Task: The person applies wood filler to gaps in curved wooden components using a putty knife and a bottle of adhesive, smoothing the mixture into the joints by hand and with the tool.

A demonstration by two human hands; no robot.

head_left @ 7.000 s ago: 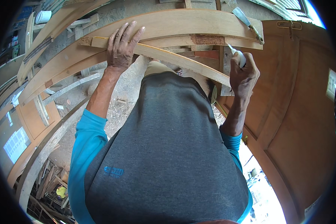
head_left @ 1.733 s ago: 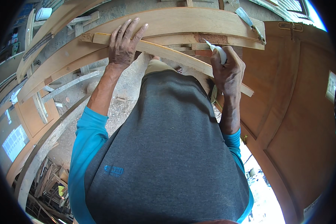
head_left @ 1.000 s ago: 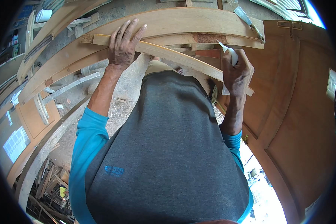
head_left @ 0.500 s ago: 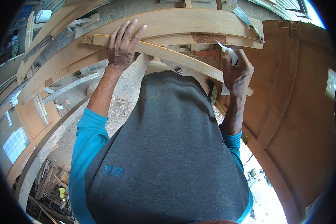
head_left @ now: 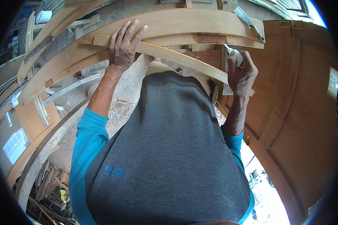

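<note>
My left hand (head_left: 124, 48) lies with fingers stretched out across a narrow wooden strip (head_left: 184, 59), its fingertips over a wide wooden board (head_left: 191, 23). The strip slants from the board down toward my right hand and has a yellowish line along its upper edge. My right hand (head_left: 243, 77) is closed around a white glue bottle (head_left: 237, 58). The bottle's thin nozzle points up and left, close to the board's near edge. A rough brown recess (head_left: 211, 39) shows in that edge, left of the nozzle.
A putty knife (head_left: 243, 16) rests on the board's right end. Brown panelled doors (head_left: 266, 93) stand at the right. Long boards and a white bucket (head_left: 44, 16) are at the far left, and scrap wood (head_left: 49, 180) lies piled at the lower left.
My right hand has shifted slightly right and down with the glue bottle, and the nozzle has moved off the recess. My left hand stays in place.
</note>
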